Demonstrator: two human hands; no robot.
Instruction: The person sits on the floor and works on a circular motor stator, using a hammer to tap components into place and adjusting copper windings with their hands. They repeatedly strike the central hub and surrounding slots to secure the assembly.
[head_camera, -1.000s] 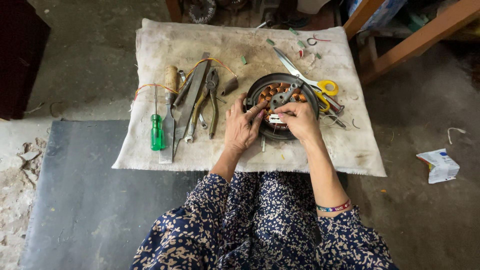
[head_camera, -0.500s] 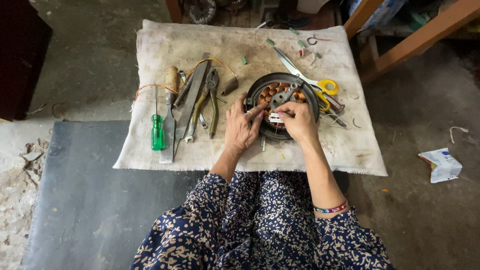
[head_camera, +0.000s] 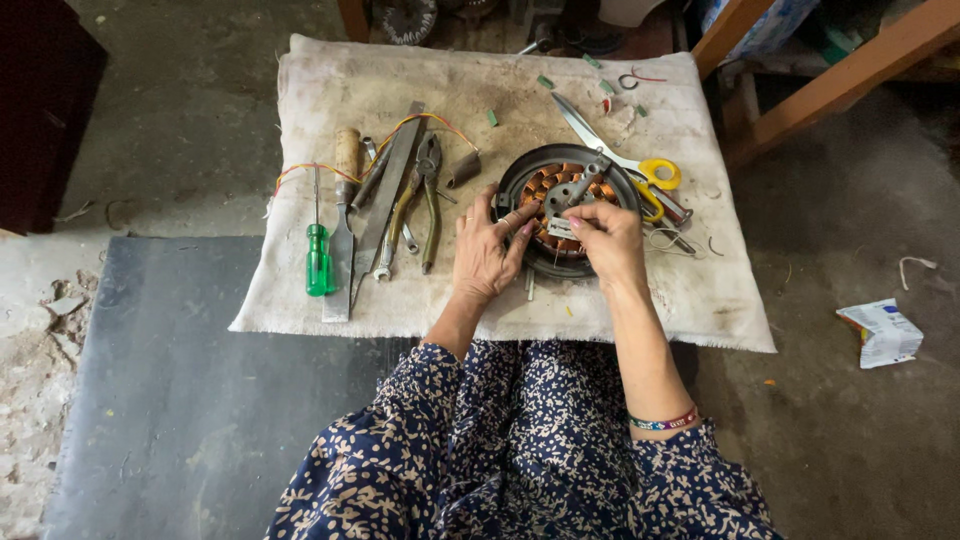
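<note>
Motor: one round motor (head_camera: 540, 190) with copper windings lay on the cloth, upper centre of the frame, directly under both hands.
Left hand: the left hand (head_camera: 487, 250) rested on the lower left rim of the motor, fingers spread and apart, clamped on nothing.
Right hand: the right hand (head_camera: 607, 240) sat over the lower right of the motor, fingertips pinched together on a small pale strip (head_camera: 560, 230) at the windings.
Cloth: one dirty white cloth (head_camera: 400, 70) covered the work surface.
Tools, left of the motor: one green screwdriver (head_camera: 318, 262), one wooden-handled chisel (head_camera: 343, 220), one flat file (head_camera: 388, 195), one pair of pliers (head_camera: 428, 195).
Tools, right of the motor: one pair of yellow-handled scissors (head_camera: 630, 160), touching the motor's upper right rim.
Floor: one crumpled paper (head_camera: 882, 332), right edge of the frame, well apart from the cloth.
</note>
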